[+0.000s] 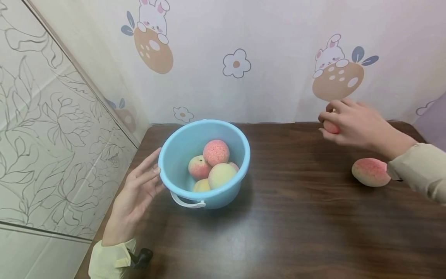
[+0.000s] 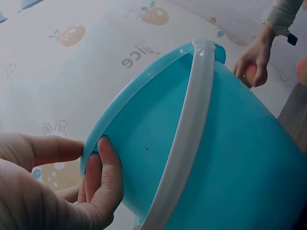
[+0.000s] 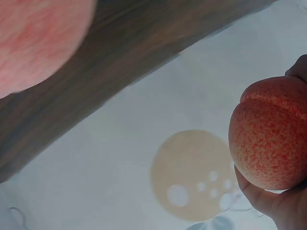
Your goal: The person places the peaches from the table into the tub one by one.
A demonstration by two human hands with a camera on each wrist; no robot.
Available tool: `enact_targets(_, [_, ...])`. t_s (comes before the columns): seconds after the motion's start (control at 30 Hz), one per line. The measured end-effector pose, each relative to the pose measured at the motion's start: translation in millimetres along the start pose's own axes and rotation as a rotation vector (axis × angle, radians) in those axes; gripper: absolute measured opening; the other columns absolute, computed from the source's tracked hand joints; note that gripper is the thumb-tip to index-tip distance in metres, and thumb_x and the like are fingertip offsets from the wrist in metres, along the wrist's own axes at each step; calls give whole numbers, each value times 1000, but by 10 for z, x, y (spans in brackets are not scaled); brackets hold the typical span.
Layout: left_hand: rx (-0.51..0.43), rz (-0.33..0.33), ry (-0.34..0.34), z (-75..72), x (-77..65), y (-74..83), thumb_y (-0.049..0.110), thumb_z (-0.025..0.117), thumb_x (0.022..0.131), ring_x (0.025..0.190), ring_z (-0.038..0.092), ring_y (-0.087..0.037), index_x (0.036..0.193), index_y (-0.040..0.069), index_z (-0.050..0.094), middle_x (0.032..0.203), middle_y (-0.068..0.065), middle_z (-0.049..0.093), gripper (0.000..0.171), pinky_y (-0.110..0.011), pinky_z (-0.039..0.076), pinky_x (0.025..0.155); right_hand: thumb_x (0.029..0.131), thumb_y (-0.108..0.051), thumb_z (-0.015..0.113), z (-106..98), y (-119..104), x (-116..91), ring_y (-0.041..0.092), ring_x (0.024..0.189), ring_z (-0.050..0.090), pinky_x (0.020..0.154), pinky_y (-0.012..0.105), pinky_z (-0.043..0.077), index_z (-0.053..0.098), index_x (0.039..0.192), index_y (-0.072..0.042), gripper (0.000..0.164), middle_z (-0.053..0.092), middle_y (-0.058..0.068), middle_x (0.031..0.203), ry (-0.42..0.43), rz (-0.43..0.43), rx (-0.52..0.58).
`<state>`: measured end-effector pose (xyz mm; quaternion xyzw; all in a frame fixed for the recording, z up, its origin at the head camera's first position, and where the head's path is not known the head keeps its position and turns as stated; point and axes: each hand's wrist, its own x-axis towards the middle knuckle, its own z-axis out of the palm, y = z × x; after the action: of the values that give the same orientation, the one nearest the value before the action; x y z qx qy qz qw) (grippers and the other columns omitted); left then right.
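A light blue bucket [image 1: 223,199] stands left of centre on the table, with several peaches [image 1: 216,152] inside, some reddish and some pale yellow. My left hand [image 1: 134,197] pinches the bucket's rim on its left side, thumb and fingers on either side of the edge in the left wrist view. The bucket's white handle [image 2: 187,129] hangs down along the outside. At the far right, my right hand [image 1: 359,122] grips a red-speckled peach [image 3: 268,134] above the table's back part. Another pink and pale peach [image 1: 371,172] lies on the table below the right wrist.
The dark wooden table [image 1: 296,217] runs back to a wall [image 1: 275,77] printed with rabbits and flowers. A panel [image 1: 52,128] with line-drawn flowers borders the left side.
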<state>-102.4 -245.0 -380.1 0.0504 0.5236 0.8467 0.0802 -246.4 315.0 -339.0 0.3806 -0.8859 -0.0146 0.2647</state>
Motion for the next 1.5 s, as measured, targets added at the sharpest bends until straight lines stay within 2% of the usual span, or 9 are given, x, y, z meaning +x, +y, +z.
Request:
enact_targets(0.13, [-16,6,-1,8,5,4,-3,42,106,110,66,-13,164,8,27,157,-9,42,61,-29,61,91,77,-27,72,-6,-114,119,38,88,58,59,54,48,67,94,-14,22,60,13,99,50,-52,-3])
enact_targets(0.33, [-9,7,1,8,11,5,-3,42,106,108,67,-13,164,8,28,160,-9,38,60,-29,61,89,79,-26,66,-30,-295,270,37,89,56,59,50,47,62,86,-16,13,61,12,98,98,-101,8])
enact_targets(0.53, [-5,7,5,-1,12,4,-3,43,106,110,67,-13,164,8,29,162,-10,35,60,-29,62,89,80,-25,70,-91,-473,438,35,89,56,63,51,46,66,93,-15,17,62,11,100,86,-111,32])
enact_targets(0.93, [-17,11,0,-9,9,-2,-3,42,106,109,66,-13,163,8,31,160,-10,40,59,-29,61,89,84,-24,72,-156,-753,764,35,92,58,64,46,46,69,100,-12,20,62,12,101,123,-166,71])
enact_targets(1.17, [-21,9,-3,-11,9,-5,-3,42,106,110,67,-13,163,8,29,161,-10,37,60,-28,61,89,85,-21,72,-183,-928,956,37,91,59,68,51,52,70,99,-12,17,64,14,103,142,-191,92])
enact_targets(1.5, [7,-5,12,-7,0,3,-3,45,106,115,67,-15,163,10,32,162,-10,38,61,-30,61,92,84,-19,70,-224,-1144,1199,36,90,60,62,49,49,68,96,-13,14,65,13,102,208,-242,113])
